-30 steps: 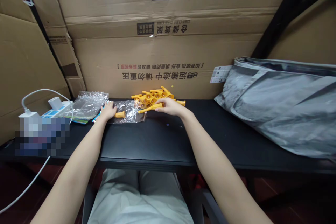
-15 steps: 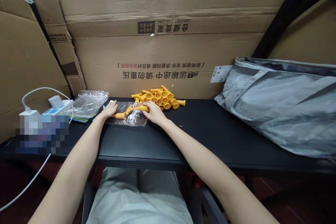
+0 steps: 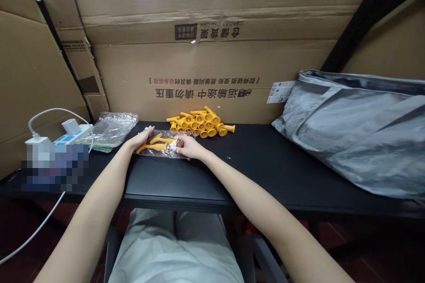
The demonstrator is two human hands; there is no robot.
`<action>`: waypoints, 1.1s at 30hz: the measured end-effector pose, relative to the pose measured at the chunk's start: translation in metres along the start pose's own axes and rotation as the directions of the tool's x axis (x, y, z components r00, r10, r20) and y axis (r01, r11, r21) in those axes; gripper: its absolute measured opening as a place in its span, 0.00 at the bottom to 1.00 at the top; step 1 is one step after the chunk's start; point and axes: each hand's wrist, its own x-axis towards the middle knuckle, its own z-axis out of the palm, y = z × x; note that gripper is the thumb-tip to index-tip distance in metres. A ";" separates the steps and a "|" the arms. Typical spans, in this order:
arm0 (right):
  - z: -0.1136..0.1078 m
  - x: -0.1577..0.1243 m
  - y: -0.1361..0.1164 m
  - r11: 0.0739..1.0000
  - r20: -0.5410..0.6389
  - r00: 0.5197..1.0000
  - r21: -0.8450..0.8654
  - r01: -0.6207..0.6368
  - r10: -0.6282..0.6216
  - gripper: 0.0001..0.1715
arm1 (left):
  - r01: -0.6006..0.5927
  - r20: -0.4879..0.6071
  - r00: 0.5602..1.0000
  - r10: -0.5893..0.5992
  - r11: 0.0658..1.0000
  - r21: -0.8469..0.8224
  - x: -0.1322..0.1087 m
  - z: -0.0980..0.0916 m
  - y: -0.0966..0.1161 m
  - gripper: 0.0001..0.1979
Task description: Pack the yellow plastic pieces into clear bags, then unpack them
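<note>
A small clear plastic bag [image 3: 166, 147] lies on the black table [image 3: 265, 163] with two or three yellow plastic pegs inside it. My left hand [image 3: 141, 138] holds the bag's left end, fingers stretched along it. At the bag's right end my right hand [image 3: 188, 146] is closed, pinching the plastic or a peg there; which of the two I cannot tell. Just behind the bag, against the cardboard, lies a pile of several more yellow pegs [image 3: 202, 124].
More clear bags [image 3: 111, 128] lie at the back left beside a white power strip [image 3: 71, 135] with chargers and a cable. A large grey bag [image 3: 358, 128] fills the table's right side. Cardboard boxes [image 3: 206, 57] wall the back.
My right hand took a peg from the pile and carried it left into the clear bag. My left hand stayed at the bag's left end.
</note>
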 end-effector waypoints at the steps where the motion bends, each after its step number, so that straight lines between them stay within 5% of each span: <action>1: 0.001 0.000 0.000 1.000 0.006 1.000 0.011 -0.004 0.004 0.21 | -0.004 0.036 0.999 0.006 0.998 -0.059 -0.001 -0.001 0.000 0.34; 6: 0.005 0.007 0.002 0.998 -0.053 0.998 0.057 -0.014 0.017 0.20 | 0.025 0.085 0.996 -0.009 0.982 -0.189 -0.003 -0.005 0.000 0.35; 16: 0.022 0.042 0.008 0.986 -0.085 0.993 0.155 -0.067 0.081 0.22 | 0.140 -0.190 0.956 -0.225 0.915 -0.377 0.008 -0.014 -0.005 0.33; 21: 0.034 0.049 0.007 0.934 -0.156 0.962 0.315 -0.168 0.225 0.25 | 0.118 -0.250 0.941 -0.228 0.914 -0.388 0.006 -0.014 -0.004 0.33; 25: 0.025 0.035 0.001 0.957 -0.234 0.956 0.267 -0.112 0.177 0.15 | 0.089 -0.268 0.943 -0.198 0.925 -0.370 0.003 -0.012 0.000 0.34; 27: 0.017 0.027 -0.003 0.965 -0.176 0.975 0.248 -0.089 0.135 0.10 | 0.086 -0.268 0.944 -0.192 0.928 -0.362 0.001 -0.011 0.002 0.34; 31: 0.010 0.022 -0.006 0.944 0.124 0.991 0.319 -0.088 0.050 0.13 | 0.100 -0.265 0.944 -0.198 0.934 -0.343 -0.003 -0.009 0.006 0.33; 33: 0.014 0.024 -0.006 0.939 0.164 0.986 0.336 -0.069 0.014 0.13 | 0.105 -0.264 0.944 -0.199 0.938 -0.331 -0.003 -0.008 0.007 0.33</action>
